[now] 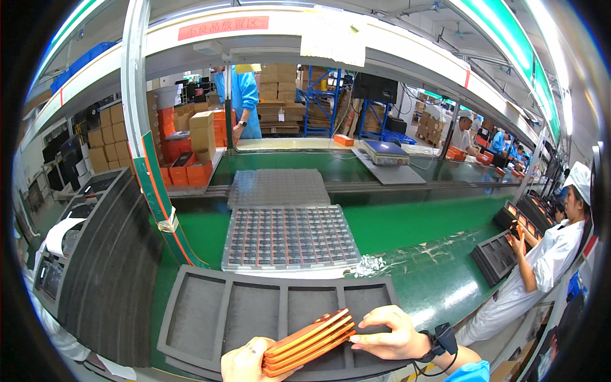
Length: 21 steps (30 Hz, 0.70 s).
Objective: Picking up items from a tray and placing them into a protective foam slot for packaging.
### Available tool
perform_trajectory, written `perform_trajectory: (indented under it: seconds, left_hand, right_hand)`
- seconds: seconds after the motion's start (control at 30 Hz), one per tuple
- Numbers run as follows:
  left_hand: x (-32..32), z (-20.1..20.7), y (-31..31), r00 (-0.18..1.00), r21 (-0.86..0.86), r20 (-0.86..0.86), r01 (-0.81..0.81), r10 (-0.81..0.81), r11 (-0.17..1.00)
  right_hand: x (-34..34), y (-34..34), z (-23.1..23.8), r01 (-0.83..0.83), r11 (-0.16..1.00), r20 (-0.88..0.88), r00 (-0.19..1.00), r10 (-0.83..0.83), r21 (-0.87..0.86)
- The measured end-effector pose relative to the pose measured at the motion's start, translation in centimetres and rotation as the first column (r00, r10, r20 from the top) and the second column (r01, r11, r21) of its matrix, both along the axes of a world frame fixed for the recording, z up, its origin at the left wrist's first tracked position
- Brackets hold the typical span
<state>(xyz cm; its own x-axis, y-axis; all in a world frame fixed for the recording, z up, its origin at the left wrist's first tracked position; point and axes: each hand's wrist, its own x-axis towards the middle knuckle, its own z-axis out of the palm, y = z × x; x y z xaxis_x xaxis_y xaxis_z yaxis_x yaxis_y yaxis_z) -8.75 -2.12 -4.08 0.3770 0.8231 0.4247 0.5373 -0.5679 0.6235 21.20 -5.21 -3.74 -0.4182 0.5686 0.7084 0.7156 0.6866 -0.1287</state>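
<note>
Head view: left hand (247, 361) grasps stack of flat, glossy orange rectangular pieces (309, 344), tilted above dark grey foam compartment tray (251, 309). Tilt apparently presents stack's end to right hand (393, 334), thumb and fingers parted just beside it; contact cannot be told. Foam tray lies beneath hands, presumably for ready reach. Beyond hands: clear plastic tray (229, 260) with gridded small dark parts (286, 235). High beyond: red label strip (223, 27), printed characters; pale yellow paper sheet (333, 39), any writing illegible.
</note>
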Motion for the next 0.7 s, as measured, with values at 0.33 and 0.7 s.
perform_trajectory:
  seconds: [0.33, 0.7]
  left_hand:
    - [0.0, 0.0, -0.1, 1.0, -0.022, -0.013, 0.01, -0.01, 1.0]
    - [0.0, 0.0, 0.1, 1.0, -0.02, 0.0, 0.008, -0.008, 1.0]
  right_hand:
    - [0.1, -0.1, -0.3, -0.069, 0.991, -0.034, 0.997, 0.066, -0.111]
    - [-0.9, 0.8, -0.1, -0.207, 0.965, -0.184, 0.967, 0.177, -0.162]
